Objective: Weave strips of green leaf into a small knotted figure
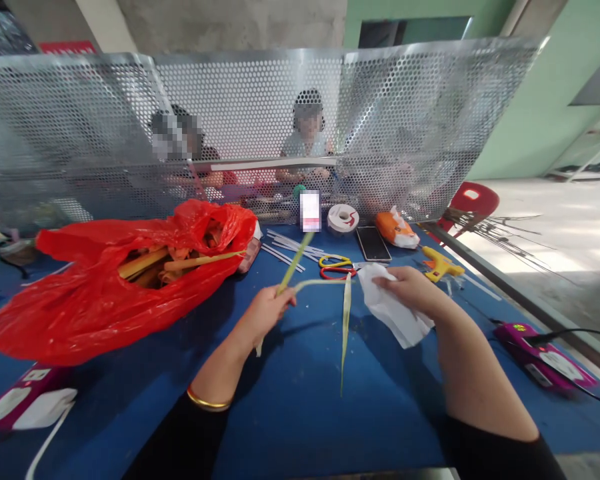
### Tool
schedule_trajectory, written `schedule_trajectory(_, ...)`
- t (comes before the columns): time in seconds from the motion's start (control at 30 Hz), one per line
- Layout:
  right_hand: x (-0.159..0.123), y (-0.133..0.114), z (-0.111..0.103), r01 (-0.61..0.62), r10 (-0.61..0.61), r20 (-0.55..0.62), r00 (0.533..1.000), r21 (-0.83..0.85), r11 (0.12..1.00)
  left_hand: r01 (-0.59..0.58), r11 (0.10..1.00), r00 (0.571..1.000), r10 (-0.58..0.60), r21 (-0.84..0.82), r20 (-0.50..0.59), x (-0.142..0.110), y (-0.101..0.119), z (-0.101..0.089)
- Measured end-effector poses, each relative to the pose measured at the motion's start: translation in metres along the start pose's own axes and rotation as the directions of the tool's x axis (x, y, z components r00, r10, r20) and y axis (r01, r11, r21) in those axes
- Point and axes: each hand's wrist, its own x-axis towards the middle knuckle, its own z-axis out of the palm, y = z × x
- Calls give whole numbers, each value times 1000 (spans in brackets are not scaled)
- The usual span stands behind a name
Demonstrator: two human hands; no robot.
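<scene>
The yellow-green strip is in the left hand, above the middle of the table. The left fingers are closed around it; its free end points up and away from the person, leaning to the right. A paler strip extends rightward from the same hand and meets a narrow tapered leaf; I cannot tell whether these two are joined. The right hand pinches a white tissue between its fingers, to the right of the leaf.

Directly beyond the hands lie scissors with yellow and red handles. White sticks lie to their left; a dark-screened phone lies beyond and to the right. A white spool and an orange packet stand behind. A yellow glue gun is positioned near the right hand.

An open red plastic bag containing brownish strips occupies the left side. A purple power strip rests at the right. A perforated metal screen bounds the far edge; people are visible behind it.
</scene>
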Motion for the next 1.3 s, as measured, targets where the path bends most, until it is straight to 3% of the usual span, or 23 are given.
schedule_trajectory(0.07, 11, 6, 7, -50, 44, -80, 996, -79, 996, 6, 977, 989, -37, -212, -143, 8, -4, -3)
schedule_trajectory(0.13, 20, 5, 25, -72, 61, -87, 994, -134, 988, -14, 956, 982, -42, -293, -184, 13, -9, -2)
schedule_trajectory(0.27, 29, -5, 72, -94, 63, -145, 987, -219, 971, 34, 957, 994, -64, -289, -94, 12, -16, 9)
schedule_trajectory(0.37, 30, -12, 87, -44, 11, -143, 990, -226, 973, 59, 969, 996, -75, -239, -58, 7, -17, 17)
schedule_trajectory(0.53, 15, -27, 77, 204, -205, 5, 979, -124, 971, 6, 988, 989, -29, -155, -146, 4, -15, 21)
schedule_trajectory(0.67, -6, -37, 70, 423, -416, 243, 876, 26, 906, -161, 983, 973, 173, 90, -150, 4, -14, 21)
schedule_trajectory(0.73, -12, -39, 71, 465, -461, 301, 835, 65, 883, -170, 958, 972, 202, 231, -123, 4, -16, 22)
schedule_trajectory(0.83, -11, -40, 79, 421, -422, 264, 867, 64, 905, -134, 918, 974, 192, 372, -122, 3, -19, 24)
schedule_trajectory(0.93, -7, -42, 90, 344, -373, 217, 902, 162, 925, -130, 905, 971, 199, 406, -131, 1, -21, 28)
schedule_trajectory(1.07, -6, -43, 97, 294, -366, 270, 891, 272, 916, -159, 906, 970, 218, 392, -110, -2, -21, 34)
schedule_trajectory(1.17, -5, -39, 86, 253, -348, 319, 881, 302, 919, -214, 901, 952, 278, 376, -125, 0, -18, 30)
schedule_trajectory(1.3, -1, -24, 54, 217, -298, 367, 881, 246, 945, -188, 894, 912, 312, 408, -265, 5, -8, 4)
